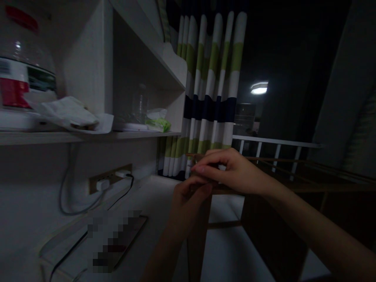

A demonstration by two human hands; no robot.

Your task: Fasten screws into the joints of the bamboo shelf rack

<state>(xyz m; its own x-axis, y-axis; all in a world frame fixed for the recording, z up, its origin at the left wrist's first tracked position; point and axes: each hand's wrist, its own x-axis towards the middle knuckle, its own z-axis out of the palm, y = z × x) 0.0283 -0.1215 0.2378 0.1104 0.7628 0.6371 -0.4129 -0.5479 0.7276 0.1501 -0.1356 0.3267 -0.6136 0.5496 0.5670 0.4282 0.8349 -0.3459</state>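
Note:
A brown frame (pixel 293 189) with thin rails, dark side panels and a post (pixel 197 243) stands in front of me. My left hand (pixel 188 199) is closed at its near left corner, thumb and fingers pressed together around the corner. From the right comes my right hand (pixel 232 170), its fingers bent and closed over the same corner, almost touching the left fingertips. The corner itself is mostly hidden behind the fingers, so any small part between them cannot be made out.
On the left, a white desk (pixel 158 207) carries a blurred-out phone-like device (pixel 129 239) with cables. Above it, a white shelf (pixel 141 136) holds a large bottle (pixel 26 74) and a green packet (pixel 160 124). A power strip (pixel 93 185), a striped curtain (pixel 210 86) and a white railing (pixel 277 141) lie beyond.

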